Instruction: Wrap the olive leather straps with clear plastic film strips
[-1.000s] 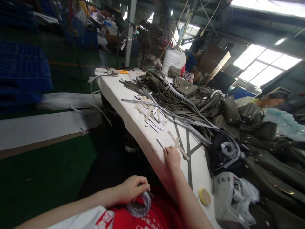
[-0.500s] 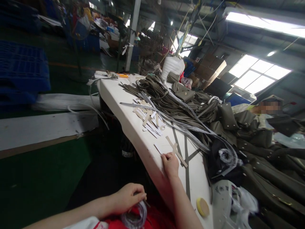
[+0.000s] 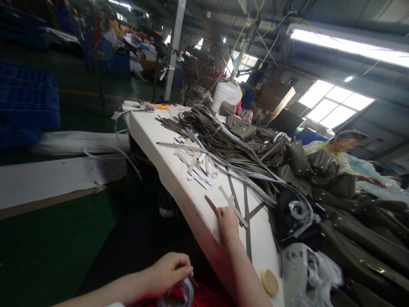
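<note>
My right hand [image 3: 228,224] rests near the table's front edge, its fingertips pinched on a narrow grey-brown card strip [image 3: 211,204]. Beside those fingers, two more card strips [image 3: 240,216] lie crossed on the white tabletop. Lower down, in front of my body, my left hand [image 3: 174,270] is closed, with a loop of clear plastic strip [image 3: 188,292] hanging under it. A thin dark end [image 3: 194,282] pokes out from the left fingers; what it belongs to is hidden. Farther up the table lies a loose pile of white and tan card strips [image 3: 196,164].
Dark olive straps [image 3: 220,136] heap along the white table [image 3: 143,128]. Olive bags [image 3: 358,238] crowd the right side. A round yellow-edged disc [image 3: 270,281] and a white tape dispenser-like object [image 3: 294,268] stand nearby. A co-worker [image 3: 340,157] is at the far right.
The strip in my right fingers showed a white face before and now shows its grey-brown one. My left hand has shifted slightly down and left. The view has turned a little.
</note>
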`<state>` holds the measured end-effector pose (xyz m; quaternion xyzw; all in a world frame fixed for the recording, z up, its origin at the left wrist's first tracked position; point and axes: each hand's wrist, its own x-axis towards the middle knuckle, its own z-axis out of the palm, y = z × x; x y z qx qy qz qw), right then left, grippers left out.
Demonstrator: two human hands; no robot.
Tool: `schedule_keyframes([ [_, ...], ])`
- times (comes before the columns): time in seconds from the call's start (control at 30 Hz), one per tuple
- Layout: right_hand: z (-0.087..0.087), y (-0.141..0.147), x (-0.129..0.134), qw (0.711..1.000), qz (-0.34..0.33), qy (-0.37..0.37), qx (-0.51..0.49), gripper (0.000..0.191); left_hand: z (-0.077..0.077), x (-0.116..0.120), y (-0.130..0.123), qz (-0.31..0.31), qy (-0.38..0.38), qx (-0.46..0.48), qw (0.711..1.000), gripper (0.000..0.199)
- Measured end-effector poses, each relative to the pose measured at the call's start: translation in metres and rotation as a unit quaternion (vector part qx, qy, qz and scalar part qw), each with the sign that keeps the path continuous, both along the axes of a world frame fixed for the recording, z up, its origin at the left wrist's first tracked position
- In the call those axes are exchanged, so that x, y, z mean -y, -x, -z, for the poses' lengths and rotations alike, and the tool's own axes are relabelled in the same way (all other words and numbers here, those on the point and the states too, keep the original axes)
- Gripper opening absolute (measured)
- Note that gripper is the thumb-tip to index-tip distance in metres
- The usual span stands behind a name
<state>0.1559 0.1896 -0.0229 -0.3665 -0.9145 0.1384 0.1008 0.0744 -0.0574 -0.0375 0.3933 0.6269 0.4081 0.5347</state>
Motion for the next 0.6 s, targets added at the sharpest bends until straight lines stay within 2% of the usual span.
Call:
schedule_keyframes([
  [0.2,0.001,0.006,0.001,0.999,0.028,-0.02,-0.024,0.023,0.001,0.001,-0.001,0.006,-0.011,-0.023,1.0,0.049],
  [0.4,-0.023,-0.011,-0.012,0.99,0.112,0.023,-0.078,0.037,-0.009,0.007,0.001,0.024,-0.015,-0.017,0.999,0.051],
  [0.5,-0.036,-0.028,-0.001,0.988,0.095,0.079,-0.088,0.044,-0.012,0.008,0.001,0.017,0.002,0.014,1.0,0.054],
  [0.6,-0.052,-0.043,0.03,0.976,0.028,0.186,-0.107,0.058,-0.007,0.006,-0.001,-0.002,0.025,0.057,0.998,0.057],
])
